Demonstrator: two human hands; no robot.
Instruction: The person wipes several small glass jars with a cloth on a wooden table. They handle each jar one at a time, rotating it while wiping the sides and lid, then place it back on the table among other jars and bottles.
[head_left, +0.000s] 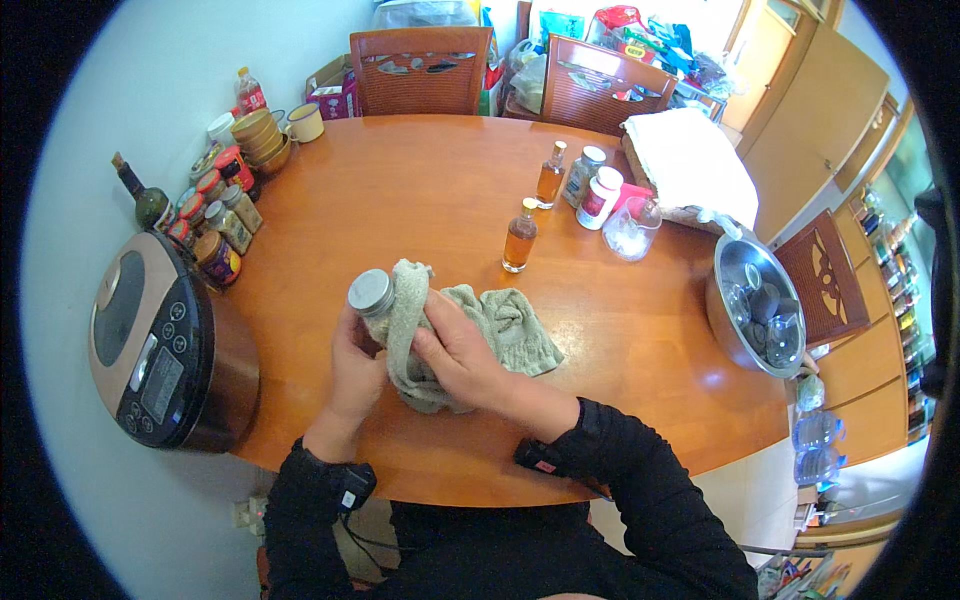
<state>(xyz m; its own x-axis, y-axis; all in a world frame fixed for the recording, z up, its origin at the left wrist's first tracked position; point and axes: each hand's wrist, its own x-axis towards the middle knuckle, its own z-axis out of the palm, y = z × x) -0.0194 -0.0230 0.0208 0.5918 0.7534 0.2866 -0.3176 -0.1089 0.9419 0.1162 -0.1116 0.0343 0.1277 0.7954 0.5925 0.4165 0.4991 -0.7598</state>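
My left hand (355, 367) is closed around a jar with a grey metal screw lid (371, 292), tilted above the wooden table. A grey-green terry cloth (411, 322) wraps the jar's right side and hides most of its body. My right hand (463, 349) grips the cloth against the jar, thumb and fingers pressed on it. The rest of the cloth trails right onto the tabletop. Beyond it stand two small glass bottles of amber liquid, one nearer (519, 238) and one farther (550, 180), both with gold caps.
A rice cooker (161, 360) stands at the left, with spice jars (229, 225), a dark glass bottle (146, 196) and stacked bowls (259, 135) behind. At the right are a white pill bottle (599, 199), a clear plastic cup (631, 229) and a steel basin (720, 300) holding glassware.
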